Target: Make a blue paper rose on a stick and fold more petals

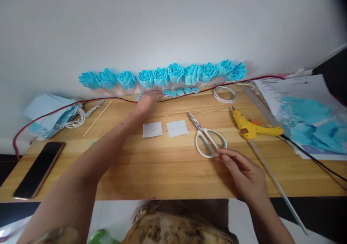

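Note:
My left hand (148, 102) reaches to the back of the wooden table, over a row of small folded blue pieces (180, 91). Its fingertips are partly hidden and a little blurred, so whether it holds one is unclear. My right hand (245, 170) has thumb and fingers pinched at the handle loops of white-handled scissors (200, 128), which lie with their blades pointing away to the left. Two white squares (152, 129) lie side by side between my hands. Behind them, several blue artificial flowers (175, 73) on thin sticks lean along the wall.
A yellow glue gun (245, 124) with a long glue stick lies right, near blue petal pieces (311, 119) on paper. A white coil (225, 94) sits at the back. Left are a phone (39, 170), a thin stick (97, 118), a bag (52, 112) and a red-black cable (40, 118).

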`<state>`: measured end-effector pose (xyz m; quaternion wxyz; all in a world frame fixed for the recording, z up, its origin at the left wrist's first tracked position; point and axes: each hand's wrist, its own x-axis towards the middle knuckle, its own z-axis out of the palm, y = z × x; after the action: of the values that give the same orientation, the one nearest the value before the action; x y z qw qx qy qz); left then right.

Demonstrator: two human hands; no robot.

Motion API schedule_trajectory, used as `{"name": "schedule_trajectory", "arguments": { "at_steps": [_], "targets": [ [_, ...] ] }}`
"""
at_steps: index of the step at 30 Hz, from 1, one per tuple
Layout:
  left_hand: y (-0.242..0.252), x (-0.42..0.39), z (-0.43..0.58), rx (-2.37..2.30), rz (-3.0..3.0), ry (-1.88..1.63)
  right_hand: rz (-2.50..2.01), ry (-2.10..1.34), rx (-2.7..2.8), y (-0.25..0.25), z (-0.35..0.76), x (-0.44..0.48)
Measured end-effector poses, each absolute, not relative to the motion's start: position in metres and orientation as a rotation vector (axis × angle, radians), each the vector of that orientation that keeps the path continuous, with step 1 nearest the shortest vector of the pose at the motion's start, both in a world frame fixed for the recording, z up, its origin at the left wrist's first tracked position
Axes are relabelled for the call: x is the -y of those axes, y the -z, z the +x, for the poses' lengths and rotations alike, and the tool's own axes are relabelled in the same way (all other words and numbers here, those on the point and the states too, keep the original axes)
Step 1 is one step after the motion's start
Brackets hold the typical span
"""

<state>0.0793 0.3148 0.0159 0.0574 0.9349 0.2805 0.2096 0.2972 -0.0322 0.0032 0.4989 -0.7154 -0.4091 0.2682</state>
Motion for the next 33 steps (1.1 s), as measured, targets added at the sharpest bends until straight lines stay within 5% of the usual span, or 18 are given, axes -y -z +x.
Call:
{"name": "schedule_trajectory", "arguments": {
  "at_steps": [13,33],
  "targets": [
    [-0.027,-0.304,0.102,-1.124,2.8,-0.336,-1.72,-0.625,1.041,-0.001,0.3,0.033],
    [-0.025,-0.298,0.129,-1.059,2.919,-0.33,-1.678,-0.61,1.061,-0.002,0.296,0.031]
  ]
}}
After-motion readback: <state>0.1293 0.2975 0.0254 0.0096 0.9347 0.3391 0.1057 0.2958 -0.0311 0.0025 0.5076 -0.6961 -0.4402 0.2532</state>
